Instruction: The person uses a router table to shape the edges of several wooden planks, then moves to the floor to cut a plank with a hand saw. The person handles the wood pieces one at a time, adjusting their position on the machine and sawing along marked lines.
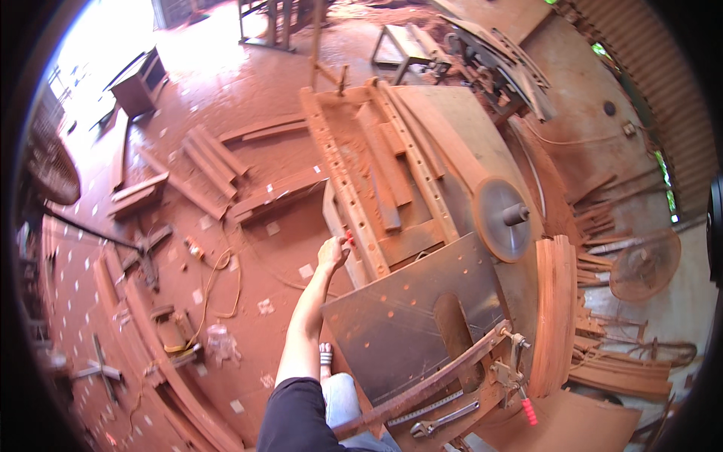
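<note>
My left arm, in a dark sleeve, reaches forward past the left edge of a dark steel machine table [392, 324]. My left hand [332, 253] is at the side of the machine's wooden frame [335, 162], fingers curled against a small red switch [349, 238]. The hand partly hides the switch. Right of the steel table stands a round metal disc [493, 226] on a thick spindle. Several loose wooden strips [382, 173] lie within the frame. My right hand is out of the picture.
A long curved bar [429, 384] crosses the near side, by an adjustable wrench [444, 419], a ruler [425, 407] and a red-handled clamp [527, 410]. Stacked reddish boards [553, 316] stand at right. Timber [207, 162] and a yellow cord [237, 290] lie on the left floor.
</note>
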A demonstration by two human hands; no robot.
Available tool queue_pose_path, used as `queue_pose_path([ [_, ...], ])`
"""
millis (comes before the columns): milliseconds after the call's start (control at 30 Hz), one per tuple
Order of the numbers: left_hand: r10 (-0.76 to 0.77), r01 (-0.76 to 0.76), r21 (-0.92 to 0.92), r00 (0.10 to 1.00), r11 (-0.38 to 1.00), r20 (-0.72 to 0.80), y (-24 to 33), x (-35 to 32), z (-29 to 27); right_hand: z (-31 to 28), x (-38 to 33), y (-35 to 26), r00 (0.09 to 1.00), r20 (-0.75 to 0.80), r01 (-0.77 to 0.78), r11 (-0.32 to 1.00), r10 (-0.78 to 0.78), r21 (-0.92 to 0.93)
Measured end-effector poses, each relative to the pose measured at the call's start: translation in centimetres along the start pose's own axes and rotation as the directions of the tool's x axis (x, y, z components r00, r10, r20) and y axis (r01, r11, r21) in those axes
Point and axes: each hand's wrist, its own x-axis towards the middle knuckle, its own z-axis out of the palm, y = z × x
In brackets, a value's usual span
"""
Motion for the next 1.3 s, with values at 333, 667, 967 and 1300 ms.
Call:
queue_pose_path([
  [333,0.101,-0.044,-0.238,0.967,0.970,0.233,-3.1,5.7,3.9,2.3,0.1,-1.5,0.991,0.017,-0.133,0.988,0.132,0.078],
  [667,-0.100,0.020,0.173,0.878,0.985,0.468,-7.7,-2.1,-4.2,2.1,0.6,-2.8,1.000,0.018,-0.027,0.987,0.024,0.157],
  [967,-0.312,0.224,0.351,0.924,0.909,0.220,-10.2,-19.1,-27.1,4.7,-1.5,1.5,0.989,0.107,0.075,0.963,-0.106,0.259],
  [1300,-0.165,0.144,-0.112,0.964,0.983,-0.209,2.4,-49.3,-34.2,7.9,-3.4,20.0,0.944,0.317,-0.019,0.941,-0.095,0.338],
])
